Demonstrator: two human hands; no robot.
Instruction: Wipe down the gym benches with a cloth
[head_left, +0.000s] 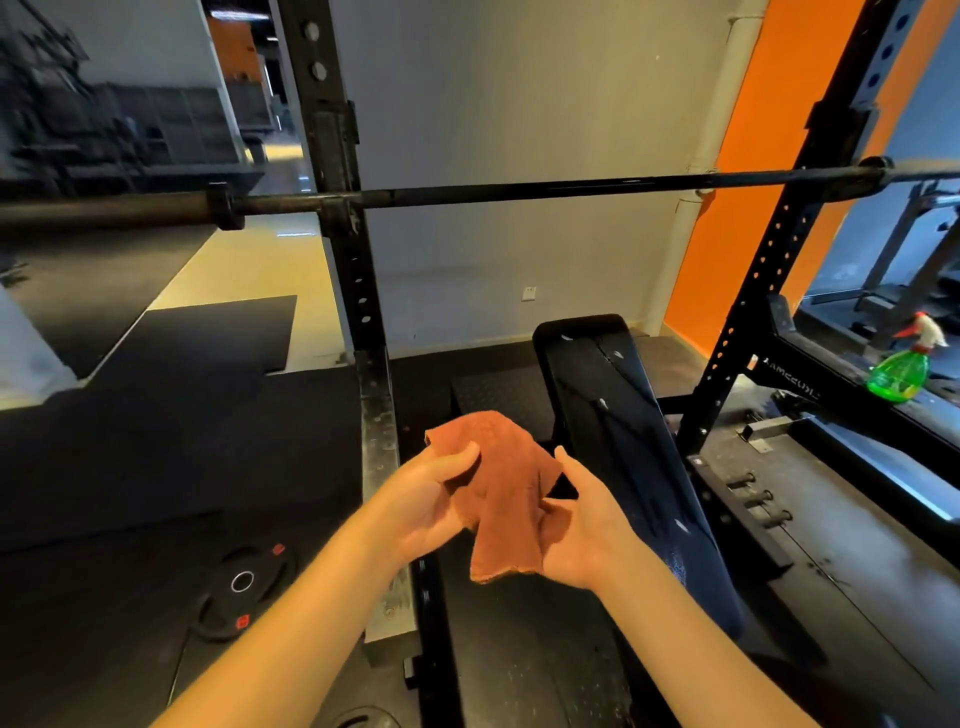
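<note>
— Whereabouts, the cloth?
— Rust-brown cloth (498, 488), lower middle of the frame, held up in the air and hanging crumpled by the left edge of the black gym bench (613, 415).
— And the grips?
— Left grip (431, 499) pinching the upper edge, thumb on top. Right grip (582, 525) palm-up, fingers curled into the lower folds.
— Around that?
— Bench pad running up toward the wall, under a barbell (519, 189) racked across the black rack (337, 156). Green spray bottle (901, 371) at the right edge, on a rack beam. Weight plate (244, 592) on the floor, lower left.
</note>
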